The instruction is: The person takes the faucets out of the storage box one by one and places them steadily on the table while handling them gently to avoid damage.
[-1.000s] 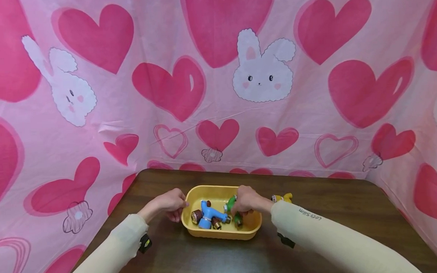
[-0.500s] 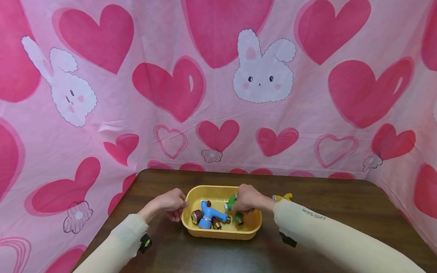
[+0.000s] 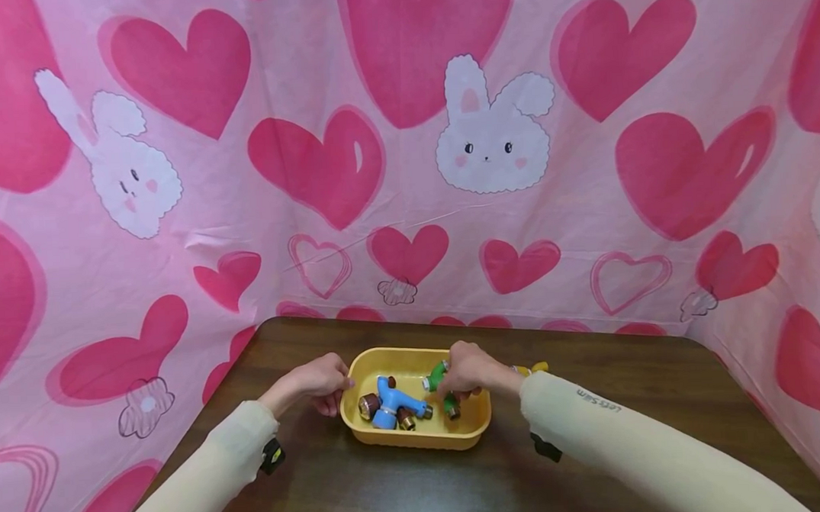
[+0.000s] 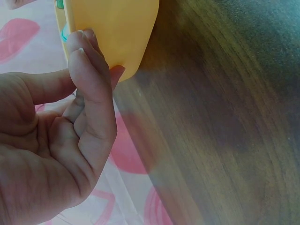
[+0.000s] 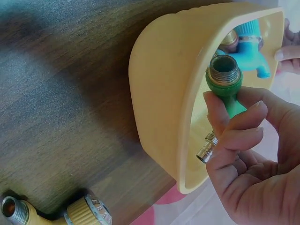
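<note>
A yellow plastic basin [image 3: 418, 437] stands on the table. At its left end my left hand [image 3: 321, 382] pinches the rim; in the left wrist view its thumb and fingers meet at the basin's edge. Inside the basin, my right hand [image 3: 471, 370] holds a green tap [image 3: 434, 377] by its body. The right wrist view shows that tap's threaded metal end [image 5: 224, 69] tilted up between the fingers. A blue tap [image 3: 392, 400] lies at the basin's left, over a maroon tap [image 3: 369, 405] that it partly hides.
A yellow tap [image 5: 86, 213] lies on the brown wooden table [image 3: 310, 482], just right of the basin, partly behind the right sleeve in the head view. A pink heart-patterned cloth [image 3: 407, 180] hangs behind and at both sides.
My right hand has shifted slightly to the right with the green tap, and its sleeve now covers more of the yellow tap. The left hand and basin have not visibly moved.
</note>
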Available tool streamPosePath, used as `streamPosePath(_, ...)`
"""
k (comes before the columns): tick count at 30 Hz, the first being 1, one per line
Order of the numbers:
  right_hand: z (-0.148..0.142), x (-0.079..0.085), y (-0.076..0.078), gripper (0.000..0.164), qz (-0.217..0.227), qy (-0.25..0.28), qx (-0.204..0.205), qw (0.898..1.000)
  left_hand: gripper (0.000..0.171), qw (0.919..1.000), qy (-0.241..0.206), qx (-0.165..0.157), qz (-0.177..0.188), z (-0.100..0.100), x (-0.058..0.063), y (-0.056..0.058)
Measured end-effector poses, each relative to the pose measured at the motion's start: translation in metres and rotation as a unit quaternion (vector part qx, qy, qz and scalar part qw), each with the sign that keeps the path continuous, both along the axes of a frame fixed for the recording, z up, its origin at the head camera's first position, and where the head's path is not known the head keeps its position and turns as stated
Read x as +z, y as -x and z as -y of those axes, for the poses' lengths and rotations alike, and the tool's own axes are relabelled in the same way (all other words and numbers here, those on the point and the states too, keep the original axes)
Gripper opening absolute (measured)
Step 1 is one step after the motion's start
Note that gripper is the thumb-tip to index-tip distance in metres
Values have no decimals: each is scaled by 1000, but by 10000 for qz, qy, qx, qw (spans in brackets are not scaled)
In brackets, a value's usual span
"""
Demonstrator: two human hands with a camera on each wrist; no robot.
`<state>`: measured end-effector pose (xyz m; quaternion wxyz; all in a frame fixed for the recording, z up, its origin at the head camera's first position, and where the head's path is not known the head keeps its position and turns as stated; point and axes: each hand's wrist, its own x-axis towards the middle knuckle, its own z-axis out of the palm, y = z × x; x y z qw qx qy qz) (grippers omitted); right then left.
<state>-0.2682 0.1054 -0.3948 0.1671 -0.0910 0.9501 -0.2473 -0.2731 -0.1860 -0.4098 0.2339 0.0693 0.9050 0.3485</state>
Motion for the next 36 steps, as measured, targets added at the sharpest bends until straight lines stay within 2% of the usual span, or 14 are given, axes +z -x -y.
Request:
streamPosePath(8, -5, 3, 0, 31, -142, -64, 43, 9999, 20, 10000, 6, -26, -11, -1, -1, 0)
streamPosePath(15, -9, 5, -1, 32, -54, -59, 12, 10000, 25, 9998, 5, -135, -111, -2, -1, 0)
streamPosePath(30, -16, 9, -6, 30, -100, 163, -62, 9998, 20, 9998, 125, -65, -123, -2, -2, 1)
streamPosePath(36, -16, 12, -9, 31, -46, 87, -106, 9999, 21, 9998, 80, -109, -135, -2, -2, -1)
